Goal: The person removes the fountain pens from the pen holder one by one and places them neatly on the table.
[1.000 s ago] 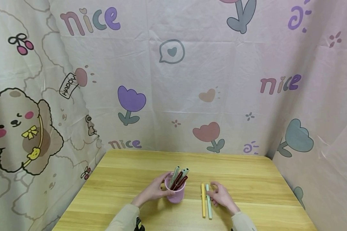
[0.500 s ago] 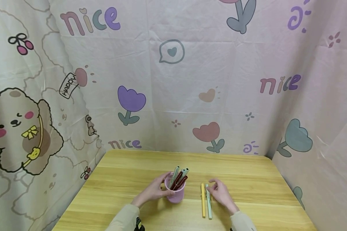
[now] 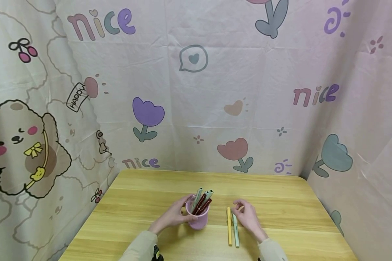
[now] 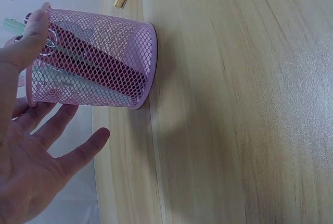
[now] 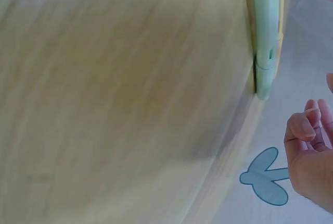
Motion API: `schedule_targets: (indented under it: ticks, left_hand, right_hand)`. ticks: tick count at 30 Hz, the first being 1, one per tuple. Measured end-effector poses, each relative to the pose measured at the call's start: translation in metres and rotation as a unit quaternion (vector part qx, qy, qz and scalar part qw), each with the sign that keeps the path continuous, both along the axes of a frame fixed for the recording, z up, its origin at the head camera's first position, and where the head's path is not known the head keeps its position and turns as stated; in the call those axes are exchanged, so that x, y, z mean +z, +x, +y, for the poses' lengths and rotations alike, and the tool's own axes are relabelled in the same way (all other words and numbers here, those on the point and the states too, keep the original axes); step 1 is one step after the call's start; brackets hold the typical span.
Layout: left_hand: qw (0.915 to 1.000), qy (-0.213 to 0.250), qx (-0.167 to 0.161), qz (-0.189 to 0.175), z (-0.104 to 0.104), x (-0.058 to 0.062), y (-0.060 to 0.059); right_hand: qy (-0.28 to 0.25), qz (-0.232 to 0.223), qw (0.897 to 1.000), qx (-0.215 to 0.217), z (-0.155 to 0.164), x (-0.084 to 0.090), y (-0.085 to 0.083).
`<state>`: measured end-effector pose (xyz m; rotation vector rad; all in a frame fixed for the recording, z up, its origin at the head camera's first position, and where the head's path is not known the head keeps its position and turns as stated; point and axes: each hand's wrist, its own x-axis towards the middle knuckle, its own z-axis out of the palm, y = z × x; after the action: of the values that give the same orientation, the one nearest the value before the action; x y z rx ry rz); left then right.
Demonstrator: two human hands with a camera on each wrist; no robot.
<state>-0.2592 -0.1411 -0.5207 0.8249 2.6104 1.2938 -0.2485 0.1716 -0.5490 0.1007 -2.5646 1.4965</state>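
My left hand [image 3: 174, 214] grips a pink mesh pen holder [image 3: 197, 222] near its rim. The thumb is on the near side, the fingers spread round the far side. Inside the holder [image 4: 144, 57] stand several pens, light green and dark red [image 3: 202, 203], leaning at angles. To the right, a yellow pen [image 3: 229, 232] and a pale green pen [image 3: 236, 235] lie side by side on the table. Over the far end of the pale green pen is my right hand [image 3: 248, 218], fingers loosely curled and holding nothing. The right wrist view shows these fingers [image 5: 302, 130] apart from the pen.
The wooden table [image 3: 143, 185] runs back to a printed cloth [image 3: 196, 90] hung behind it. A side cloth [image 3: 52, 203] with a cartoon bear hangs at the left, and more cloth stands along the right edge.
My right hand has drawn away from beside the pale green pen toward its far end and slightly up. The left hand and the pen holder have stayed in place.
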Motion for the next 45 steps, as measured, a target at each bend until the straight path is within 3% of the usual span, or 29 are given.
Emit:
schedule_targets:
  ticks: [9, 19, 27, 39, 45]
  left_hand:
    - [1.0000, 0.000, -0.002, 0.003, 0.000, 0.000, -0.002]
    - [1.0000, 0.005, -0.006, 0.006, 0.000, 0.000, -0.003]
    - [0.9999, 0.006, -0.013, 0.003, 0.000, 0.000, -0.002]
    - [0.9995, 0.015, -0.023, 0.015, -0.001, -0.002, -0.004]
    - [0.9997, 0.013, -0.021, 0.009, -0.001, -0.002, -0.004]
  right_hand:
    - [-0.035, 0.019, 0.999, 0.032, -0.013, 0.008, -0.002]
    - [-0.078, 0.060, 0.991, 0.087, -0.039, 0.035, -0.008]
    - [-0.035, 0.097, 0.987, 0.126, -0.053, 0.047, -0.016]
    - [0.010, 0.156, 0.976, 0.153, -0.055, 0.043, -0.023]
    - [0.022, 0.140, 0.975, 0.169, -0.055, 0.046, -0.022]
